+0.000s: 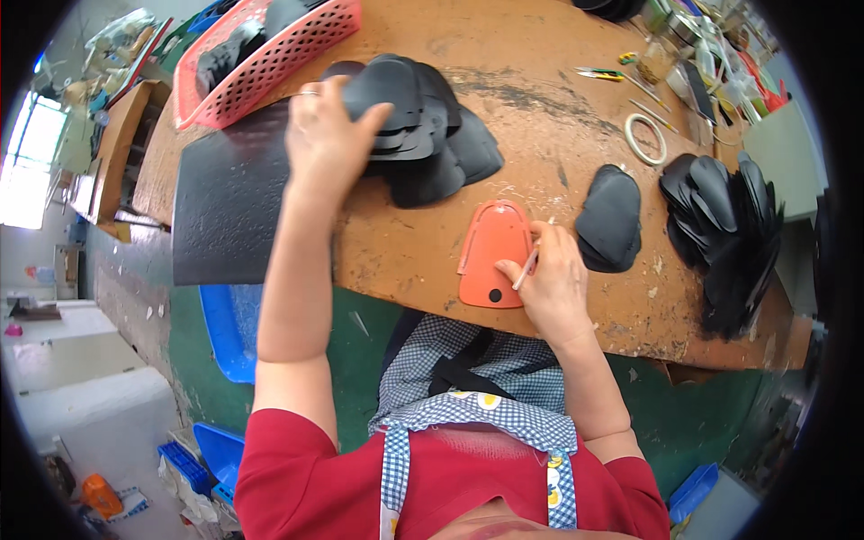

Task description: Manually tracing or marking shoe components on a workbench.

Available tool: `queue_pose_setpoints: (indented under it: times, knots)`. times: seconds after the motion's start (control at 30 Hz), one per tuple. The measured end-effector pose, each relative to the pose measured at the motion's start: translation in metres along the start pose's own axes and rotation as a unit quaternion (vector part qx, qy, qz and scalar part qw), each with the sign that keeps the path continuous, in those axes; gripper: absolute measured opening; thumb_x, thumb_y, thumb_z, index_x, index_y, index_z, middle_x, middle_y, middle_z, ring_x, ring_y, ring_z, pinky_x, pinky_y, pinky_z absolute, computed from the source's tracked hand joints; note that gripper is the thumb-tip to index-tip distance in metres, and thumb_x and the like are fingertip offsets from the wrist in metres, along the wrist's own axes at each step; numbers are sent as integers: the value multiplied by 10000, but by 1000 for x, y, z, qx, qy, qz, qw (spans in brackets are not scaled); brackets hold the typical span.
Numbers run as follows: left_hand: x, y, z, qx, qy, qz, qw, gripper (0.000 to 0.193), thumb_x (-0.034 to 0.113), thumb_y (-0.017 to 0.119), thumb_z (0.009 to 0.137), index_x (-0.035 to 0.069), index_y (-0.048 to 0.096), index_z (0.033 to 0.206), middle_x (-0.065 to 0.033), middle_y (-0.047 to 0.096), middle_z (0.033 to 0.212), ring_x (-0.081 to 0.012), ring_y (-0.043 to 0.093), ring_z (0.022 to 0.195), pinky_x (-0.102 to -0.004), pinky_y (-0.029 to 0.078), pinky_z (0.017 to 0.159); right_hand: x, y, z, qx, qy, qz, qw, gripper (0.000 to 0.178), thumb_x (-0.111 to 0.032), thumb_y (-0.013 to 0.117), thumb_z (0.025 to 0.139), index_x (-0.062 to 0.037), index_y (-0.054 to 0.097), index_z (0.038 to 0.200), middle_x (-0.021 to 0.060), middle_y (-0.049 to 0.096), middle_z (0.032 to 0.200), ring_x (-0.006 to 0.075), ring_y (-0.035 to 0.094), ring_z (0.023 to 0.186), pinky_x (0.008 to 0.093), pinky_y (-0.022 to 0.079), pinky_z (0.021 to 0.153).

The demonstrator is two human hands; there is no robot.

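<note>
My left hand [326, 135] is at the left side of a loose pile of black, rounded flat pieces [387, 94]. Its thumb stretches over the pieces, apart from the fingers, and no piece is visibly gripped. A slim white pen [529, 263] is held between the thumb and fingers of my right hand [558, 279]. That hand rests at the right edge of an orange, round-topped template [495, 256], which lies near the table's front edge and has a black dot at its lower end. Just right of it sits a small, neat stack of black pieces [610, 216].
A pink perforated basket [270, 67] with black pieces stands at the far left, by a black sheet [225, 198]. To the right are a fanned heap of black pieces [724, 225], a tape roll [645, 139] and a yellow-handled cutter [600, 74]. The wooden table's [423, 301] front edge curves before me.
</note>
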State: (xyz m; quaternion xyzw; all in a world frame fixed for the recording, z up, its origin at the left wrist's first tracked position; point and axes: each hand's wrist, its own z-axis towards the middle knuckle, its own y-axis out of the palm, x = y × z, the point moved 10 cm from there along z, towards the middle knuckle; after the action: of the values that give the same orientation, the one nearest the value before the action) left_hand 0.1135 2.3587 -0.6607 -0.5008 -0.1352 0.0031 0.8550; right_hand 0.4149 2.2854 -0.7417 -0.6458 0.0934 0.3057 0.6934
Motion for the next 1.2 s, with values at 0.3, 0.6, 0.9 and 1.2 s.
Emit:
queue_pose_setpoints:
  times: [0.3, 0.6, 0.9, 1.2]
  knots:
    - [-1, 10, 5, -42, -15, 150, 988, 640, 491, 859, 828, 14, 685, 1218, -157, 675, 1166, -352, 655, 1147, -450, 559, 966, 107, -97, 22, 187, 108, 202, 955, 288, -115, 764, 915, 31, 620, 1117, 237, 681, 995, 429, 668, 905, 460, 540, 808]
    - [14, -31, -25, 95, -5, -143, 985, 269, 160, 812, 930, 13, 658, 1093, -71, 702, 875, -224, 692, 791, -360, 547, 755, 147, -130, -16, 196, 151, 174, 953, 202, -128, 621, 1052, 46, 712, 1097, 86, 715, 913, 199, 660, 779, 337, 510, 710]
    - [64, 65, -187, -225, -193, -421, 857, 272, 59, 835, 889, -2, 667, 1093, -23, 680, 890, -115, 630, 773, -278, 536, 737, 73, -35, -16, -11, 169, 477, 862, 245, -52, 690, 1012, 15, 710, 1246, -30, 661, 853, 30, 588, 650, 197, 485, 584]
    - [93, 25, -186, -168, 106, -273, 941, 607, 169, 886, 790, 64, 675, 1350, -158, 622, 1451, -398, 502, 1415, -515, 406, 1174, 18, 0, 3, 6, -15, 197, 980, 362, -23, 709, 929, 30, 678, 1285, 155, 622, 932, 295, 649, 750, 381, 543, 704]
